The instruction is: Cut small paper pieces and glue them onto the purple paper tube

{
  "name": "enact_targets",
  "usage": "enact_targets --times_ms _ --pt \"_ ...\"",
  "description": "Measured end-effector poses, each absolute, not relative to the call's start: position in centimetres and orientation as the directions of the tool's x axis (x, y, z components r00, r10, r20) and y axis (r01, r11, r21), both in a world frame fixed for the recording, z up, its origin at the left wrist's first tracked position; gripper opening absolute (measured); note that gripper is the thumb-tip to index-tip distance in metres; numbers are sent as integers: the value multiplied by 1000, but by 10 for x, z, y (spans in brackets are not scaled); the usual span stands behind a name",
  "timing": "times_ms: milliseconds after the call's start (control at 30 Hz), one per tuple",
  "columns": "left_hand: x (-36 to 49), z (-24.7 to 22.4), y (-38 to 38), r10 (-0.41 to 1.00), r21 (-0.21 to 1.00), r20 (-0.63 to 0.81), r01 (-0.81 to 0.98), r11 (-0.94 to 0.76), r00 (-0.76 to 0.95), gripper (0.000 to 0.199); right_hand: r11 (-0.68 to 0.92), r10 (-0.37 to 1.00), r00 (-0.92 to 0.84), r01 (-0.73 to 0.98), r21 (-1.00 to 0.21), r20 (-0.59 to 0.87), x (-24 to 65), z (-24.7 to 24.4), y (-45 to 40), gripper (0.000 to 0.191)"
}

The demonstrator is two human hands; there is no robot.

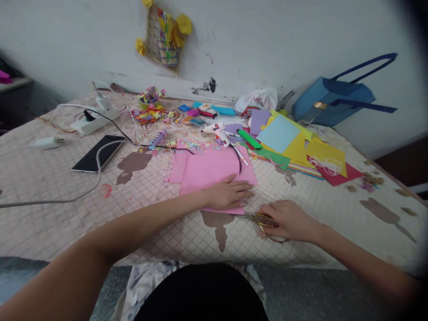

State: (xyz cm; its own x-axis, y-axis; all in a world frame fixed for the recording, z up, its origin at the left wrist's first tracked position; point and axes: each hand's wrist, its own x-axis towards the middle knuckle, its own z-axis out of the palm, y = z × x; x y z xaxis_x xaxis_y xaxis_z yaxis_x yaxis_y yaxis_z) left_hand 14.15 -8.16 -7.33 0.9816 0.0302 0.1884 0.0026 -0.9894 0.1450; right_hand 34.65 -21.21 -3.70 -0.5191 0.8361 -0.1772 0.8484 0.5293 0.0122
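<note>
A sheet of pink paper (210, 167) lies near the table's front edge, overlapping more pink paper beneath it. My left hand (227, 194) rests flat on this sheet, fingers stretched out to the right. Just to the right, my right hand (290, 219) grips a pair of scissors (265, 220) by their gold-coloured handles. Their blades point left at the lower right corner of the pink paper; whether they are cutting into it I cannot tell. Beyond the sheet lies a white glue gun (218, 130), its black cord running over the paper.
Coloured paper sheets (284, 136) are piled at the right, near a blue bag (334, 100). A green cutter-like tool (249, 139) lies beside them. On the left are a dark tablet or phone (98, 154), a power strip (95, 122) and a grey cable (83, 194).
</note>
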Motion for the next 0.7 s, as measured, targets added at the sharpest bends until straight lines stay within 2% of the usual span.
enact_targets --times_ms 167,400,700 --pt "141 -72 -82 41 164 183 10 -986 982 47 537 831 -523 843 30 -188 352 -39 -213 34" --pt "141 -75 -81 29 159 207 -4 -987 978 48 550 831 -537 833 62 -148 355 -39 -214 23" --pt "142 -76 -82 36 161 195 4 -987 980 48 530 836 -522 848 9 -168 344 -35 -211 32"
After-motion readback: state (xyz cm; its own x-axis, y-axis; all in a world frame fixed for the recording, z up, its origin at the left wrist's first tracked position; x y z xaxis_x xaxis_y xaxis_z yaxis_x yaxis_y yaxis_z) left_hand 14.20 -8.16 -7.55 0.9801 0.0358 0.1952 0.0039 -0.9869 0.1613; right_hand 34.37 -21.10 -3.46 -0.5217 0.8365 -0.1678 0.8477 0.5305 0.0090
